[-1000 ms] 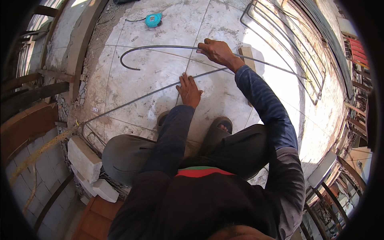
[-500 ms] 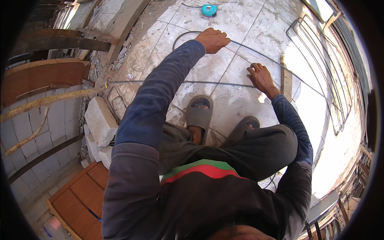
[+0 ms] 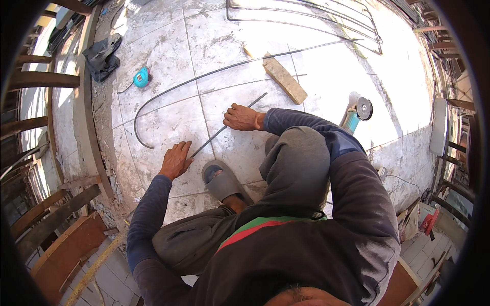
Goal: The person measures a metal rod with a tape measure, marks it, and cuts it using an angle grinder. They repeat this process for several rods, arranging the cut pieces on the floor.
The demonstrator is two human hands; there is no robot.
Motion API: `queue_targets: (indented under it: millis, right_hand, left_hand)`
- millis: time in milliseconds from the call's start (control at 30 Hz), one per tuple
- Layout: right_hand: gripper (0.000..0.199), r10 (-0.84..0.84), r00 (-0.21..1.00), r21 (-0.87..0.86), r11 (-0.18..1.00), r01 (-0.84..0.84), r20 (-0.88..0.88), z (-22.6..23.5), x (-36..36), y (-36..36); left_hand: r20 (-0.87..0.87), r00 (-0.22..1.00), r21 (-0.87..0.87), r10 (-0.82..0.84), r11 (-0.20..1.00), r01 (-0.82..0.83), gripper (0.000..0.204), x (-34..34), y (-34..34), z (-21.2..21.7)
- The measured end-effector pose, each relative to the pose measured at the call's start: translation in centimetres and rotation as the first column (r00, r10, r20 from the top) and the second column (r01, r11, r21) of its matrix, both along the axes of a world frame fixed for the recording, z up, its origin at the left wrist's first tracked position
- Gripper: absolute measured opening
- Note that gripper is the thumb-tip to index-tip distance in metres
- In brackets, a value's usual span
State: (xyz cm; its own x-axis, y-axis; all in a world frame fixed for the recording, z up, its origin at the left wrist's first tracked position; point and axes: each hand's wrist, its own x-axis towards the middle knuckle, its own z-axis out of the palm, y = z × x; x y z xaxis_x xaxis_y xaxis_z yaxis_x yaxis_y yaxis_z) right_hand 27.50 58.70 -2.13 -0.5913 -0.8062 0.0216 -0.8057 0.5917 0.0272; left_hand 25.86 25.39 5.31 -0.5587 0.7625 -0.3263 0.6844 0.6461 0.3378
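Observation:
My right hand (image 3: 241,118) is curled around a thin straight steel rod (image 3: 210,139), which slants across the tiles in front of my feet. The rod's far end sticks out past my knuckles. Close to its near end, my left hand (image 3: 174,160) is held palm down with fingers stretched out and the thumb beside the rod; whether it touches the rod is unclear. Beyond both hands lies a longer steel rod (image 3: 196,79), bent into a hook at its left end and apart from my hands.
A wooden block (image 3: 284,79) lies near the long rod. An angle grinder (image 3: 354,116) sits at the right, a teal tape measure (image 3: 142,77) at the left beside a black bag (image 3: 102,57). Bent rod frames (image 3: 306,20) lie at the back. Timber (image 3: 88,112) borders the left side.
The view has turned right. My left hand has left the hooked rod and is now by the straight rod's near end. My right hand has closed on the straight rod, which now lies slanted.

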Motion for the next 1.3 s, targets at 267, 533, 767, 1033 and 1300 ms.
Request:
queue_targets:
  millis: [267,533,767,1033,1300]
  right_hand:
    - [0.009,-0.307,0.933,0.126,0.935,0.332,-0.186,6.8,-1.3,13.6]
    - [0.026,-0.847,0.44,0.078,0.438,0.896,-0.297,7.0,2.0,29.4]
    - [0.045,-0.879,0.476,-0.219,0.463,0.859,0.008,3.6,0.5,23.6]
    - [0.047,-0.879,0.477,0.041,0.477,0.878,-0.002,3.1,-2.8,28.8]
    - [0.025,-0.86,0.507,-0.083,0.501,0.861,0.059,1.6,-3.1,28.2]
  left_hand:
    - [0.45,0.862,-0.213,0.232,0.966,-0.148,0.06,-1.0,0.3,-5.2]
    - [0.261,0.962,0.104,0.082,0.988,-0.113,0.043,-1.4,8.3,-4.2]
    - [-0.153,0.988,0.155,0.008,0.988,0.016,0.046,-5.8,12.7,-3.2]
    - [-0.441,0.874,-0.038,0.202,0.969,-0.243,0.06,-13.9,11.6,-3.3]
    - [-0.146,0.923,-0.513,0.356,0.771,-0.378,0.059,-15.8,2.7,-5.1]
